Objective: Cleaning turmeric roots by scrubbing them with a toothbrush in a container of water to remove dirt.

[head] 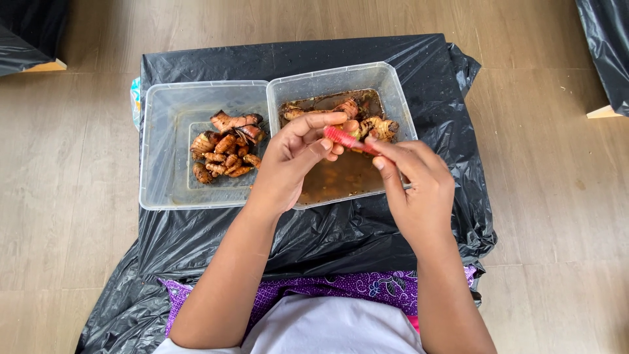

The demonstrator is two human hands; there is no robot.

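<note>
We hold our hands over the right tub [393, 85] of brown water. Our left hand [291, 164] pinches a small root piece [354, 126], and our right hand [419, 183] pinches a pink brush [344, 139] against it. The wet piece could slip and splash onto the black sheet [314, 236]. Cleaner roots [226, 147] sit in the left tub [164, 151].

Pale wood-plank floor [544, 196] in soft daylight, black plastic sheeting [367, 229] spread over a low surface.
</note>
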